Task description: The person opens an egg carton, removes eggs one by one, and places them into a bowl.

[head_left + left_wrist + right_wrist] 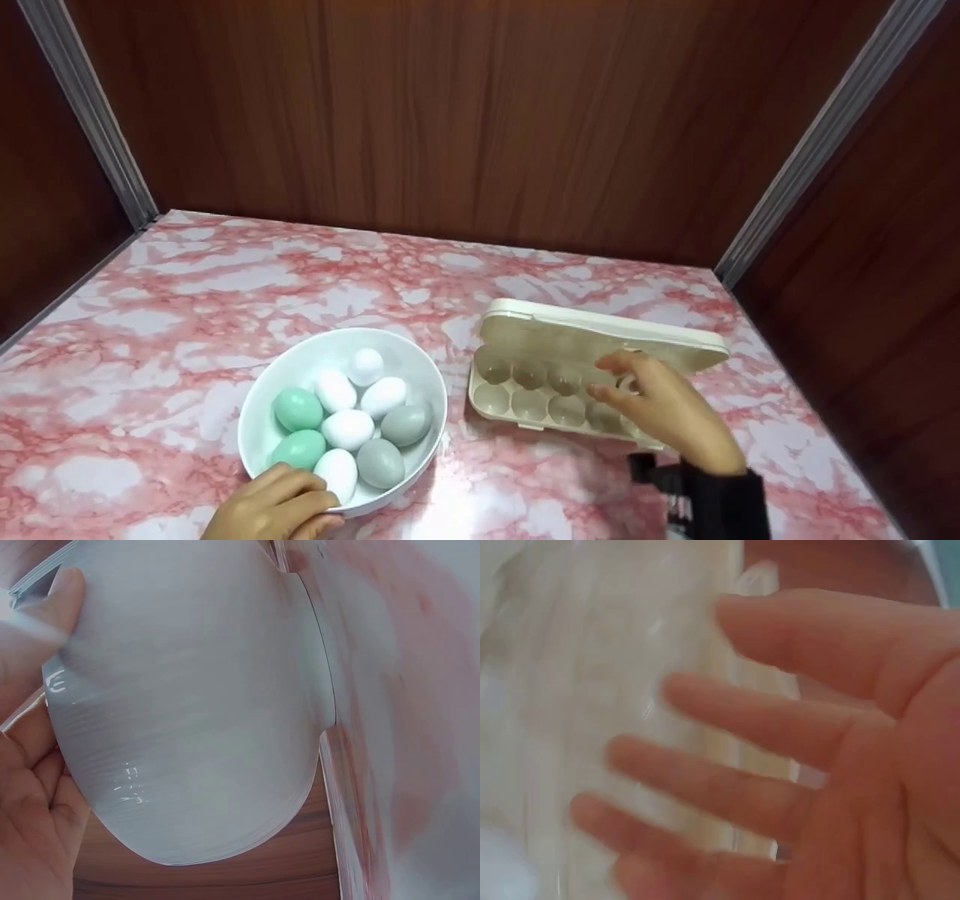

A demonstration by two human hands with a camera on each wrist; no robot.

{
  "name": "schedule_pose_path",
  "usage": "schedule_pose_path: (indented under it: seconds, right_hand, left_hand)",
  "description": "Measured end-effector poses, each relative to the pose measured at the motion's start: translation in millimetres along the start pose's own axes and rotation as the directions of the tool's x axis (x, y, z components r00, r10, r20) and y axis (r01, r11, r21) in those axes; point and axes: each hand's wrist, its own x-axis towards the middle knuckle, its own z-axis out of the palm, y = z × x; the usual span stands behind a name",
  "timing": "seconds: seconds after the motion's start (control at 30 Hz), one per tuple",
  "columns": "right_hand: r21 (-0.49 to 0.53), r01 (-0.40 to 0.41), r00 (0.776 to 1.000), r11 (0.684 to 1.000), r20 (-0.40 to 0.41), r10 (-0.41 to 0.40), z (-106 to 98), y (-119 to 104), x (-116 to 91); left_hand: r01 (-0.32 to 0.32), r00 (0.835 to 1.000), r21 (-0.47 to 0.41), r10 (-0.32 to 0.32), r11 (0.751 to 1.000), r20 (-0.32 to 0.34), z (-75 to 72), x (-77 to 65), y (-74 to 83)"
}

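A white bowl (414, 366) stands left of centre in the head view. It holds several white eggs (349, 430), two green eggs (298, 409) and two grey eggs (381, 463). My left hand (274, 506) grips its near rim, fingers curled over the edge; the left wrist view shows the bowl's smooth outer wall (195, 705) beside that hand. Over the right end of a cream egg carton (529, 406), its lid (615, 319) raised, hovers my right hand (667, 409) with spread fingers and nothing in them. A white egg (502, 866) partly shows in the right wrist view.
Pink-and-white marbled tabletop (187, 330) lies under everything. Dark wood panels (412, 127) rise at the back and both sides, with grey metal strips (825, 135) at the corners. A black band (724, 502) wraps the right wrist.
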Motion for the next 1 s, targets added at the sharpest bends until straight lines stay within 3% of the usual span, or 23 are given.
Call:
schedule_pose_path:
  seconds: [0.13,0.33,0.63,1.0]
  right_hand:
    - [-0.077,-0.034,0.999,0.996,0.035,0.036,-4.3,20.4,3.9]
    - [-0.048,-0.115,0.992,0.992,0.041,0.117,-1.4,39.1,12.0]
    - [-0.004,-0.165,0.986,0.986,0.009,0.165,17.2,62.5,14.6]
    - [-0.091,-0.18,0.982,0.98,-0.069,0.174,29.8,68.9,17.4]
  left_hand:
    - [0.097,0.994,0.009,-0.097,0.995,0.041,0.5,-2.6,6.7]
    - [0.165,0.984,0.022,-0.166,0.986,0.066,-4.4,-4.2,12.0]
    - [0.128,0.986,0.008,-0.128,0.992,0.105,-12.0,3.1,8.3]
    - [0.128,0.986,0.019,-0.129,0.992,0.102,-9.7,-1.3,9.9]
